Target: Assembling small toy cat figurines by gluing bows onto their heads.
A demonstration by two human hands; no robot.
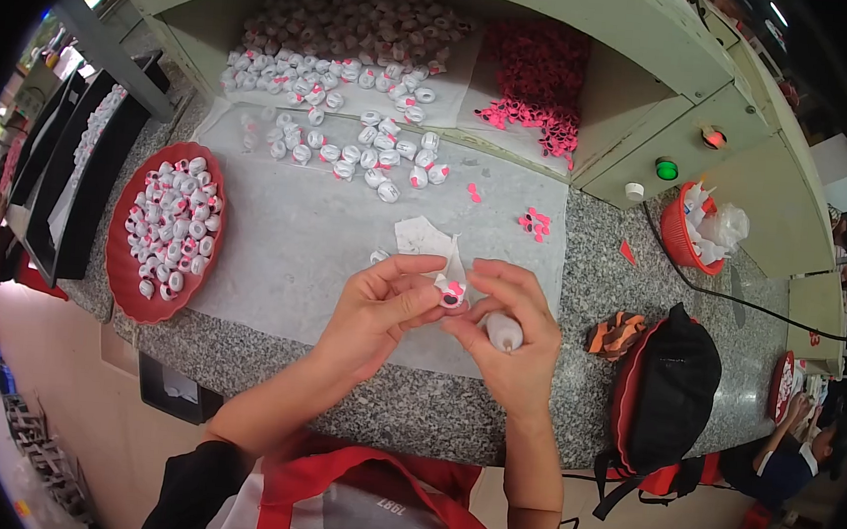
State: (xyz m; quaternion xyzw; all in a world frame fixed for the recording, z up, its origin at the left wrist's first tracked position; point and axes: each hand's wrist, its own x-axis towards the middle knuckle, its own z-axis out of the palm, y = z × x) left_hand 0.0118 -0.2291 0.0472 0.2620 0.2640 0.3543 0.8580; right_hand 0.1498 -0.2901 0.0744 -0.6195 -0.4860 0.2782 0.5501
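Observation:
Over the work surface, my left hand (366, 305) is closed with thumb and fingers around a small white toy head (452, 294) with a pink bow and a dark spot. My right hand (526, 357) is curled around a small whitish squeeze bottle (504, 333), its rounded end showing in the palm. The fingertips of that hand are close to the toy head, and whether they touch it I cannot tell. Just beyond my hands lies a torn piece of white paper (421, 236). Past it sit several white toy heads (384, 159), and to the right several loose pink bows (534, 224).
A red basin (117, 260) of toy heads stands left, beside black trays (44, 175). The shelf (613, 130) behind holds piled heads and pink bows. At right are a red basket (673, 234) with plastic bags, a cable, and a black bag (677, 394). Another person works far right.

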